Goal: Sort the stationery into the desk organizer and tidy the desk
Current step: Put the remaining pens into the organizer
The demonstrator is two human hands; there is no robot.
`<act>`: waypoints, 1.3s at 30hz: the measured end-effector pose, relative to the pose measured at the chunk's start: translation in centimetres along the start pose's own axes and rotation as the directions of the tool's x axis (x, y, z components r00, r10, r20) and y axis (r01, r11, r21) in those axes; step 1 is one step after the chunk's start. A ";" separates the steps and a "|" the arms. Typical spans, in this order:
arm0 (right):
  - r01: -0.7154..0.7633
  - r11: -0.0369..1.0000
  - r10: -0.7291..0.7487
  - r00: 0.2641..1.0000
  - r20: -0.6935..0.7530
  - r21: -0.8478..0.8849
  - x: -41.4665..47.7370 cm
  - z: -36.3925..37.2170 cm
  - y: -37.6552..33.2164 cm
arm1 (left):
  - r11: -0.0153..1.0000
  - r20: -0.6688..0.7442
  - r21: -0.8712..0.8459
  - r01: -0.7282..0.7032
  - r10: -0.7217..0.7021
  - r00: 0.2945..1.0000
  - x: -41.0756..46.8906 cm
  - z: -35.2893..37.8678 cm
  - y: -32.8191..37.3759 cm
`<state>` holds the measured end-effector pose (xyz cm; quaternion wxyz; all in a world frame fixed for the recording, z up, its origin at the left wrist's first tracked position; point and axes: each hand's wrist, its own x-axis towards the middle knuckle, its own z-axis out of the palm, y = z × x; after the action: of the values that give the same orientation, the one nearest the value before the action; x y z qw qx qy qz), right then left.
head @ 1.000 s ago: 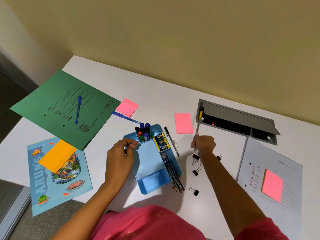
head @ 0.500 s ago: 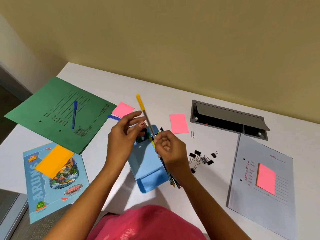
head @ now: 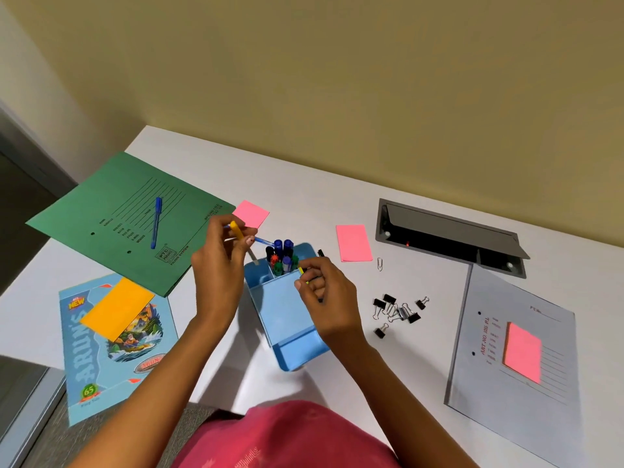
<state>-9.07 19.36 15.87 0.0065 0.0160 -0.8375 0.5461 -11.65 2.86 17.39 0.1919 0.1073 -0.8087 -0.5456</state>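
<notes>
Head view: the blue organizer (head: 287, 312) sits in the middle, with pens (head: 282, 251) standing at its far end. The left hand (head: 219, 265) grips a yellow-topped pencil (head: 236, 229). The right hand (head: 324, 292) pinches a thin pen (head: 301, 270). Left to sort: black clips (head: 398, 312) at 3 o'clock, pink note (head: 354, 243) at 1, blue pen (head: 156, 222) at 10.

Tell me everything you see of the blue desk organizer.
The desk organizer is a light blue, plastic-looking tray with rounded corners, standing on the white desk. Its far pocket holds capped markers upright; the wide middle bay and lower near bay look empty. The right hand covers its right side; contact cannot be told.
</notes>
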 end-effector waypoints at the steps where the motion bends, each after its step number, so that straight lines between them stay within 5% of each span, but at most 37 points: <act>1: 0.004 1.000 -0.004 1.000 -0.006 -0.002 -0.1 -0.1 0.2 | 1.000 0.023 0.013 -0.004 0.004 1.000 -0.2 0.4 -0.5; 6: 0.020 1.000 -0.020 0.999 -0.027 0.008 -1.0 -0.7 1.1 | 0.994 0.137 0.106 -0.032 0.017 0.990 -1.1 2.2 -2.7; 22: 0.010 0.999 -0.012 0.999 -0.036 -0.046 1.0 -1.2 1.8 | 0.974 0.154 0.201 -0.103 0.072 0.985 -1.2 2.4 -6.6; 29: 0.046 0.968 -0.068 0.994 -0.084 -0.245 8.5 -1.4 1.6 | 0.986 0.003 0.167 -0.027 0.026 1.000 -1.4 1.4 -7.2; 32: -0.089 0.903 0.090 0.996 -0.016 -0.421 12.7 -0.9 3.9 | 0.979 -0.069 0.202 0.016 -0.002 0.998 -1.0 0.6 -8.1; 35: -0.164 0.671 0.356 0.927 0.120 -0.723 15.0 -0.4 6.9 | 0.972 -0.126 0.228 0.060 -0.031 0.992 -0.5 -0.3 -9.2; 39: -0.156 0.565 0.497 0.848 0.183 -0.810 14.5 -0.2 9.1 | 0.943 -0.167 0.304 0.134 -0.086 0.982 0.6 -1.4 -11.3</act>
<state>-23.86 22.96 8.09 -0.2585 -0.0383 -0.9588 0.1115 -12.00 -2.91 7.52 0.2024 0.2225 -0.8610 -0.4101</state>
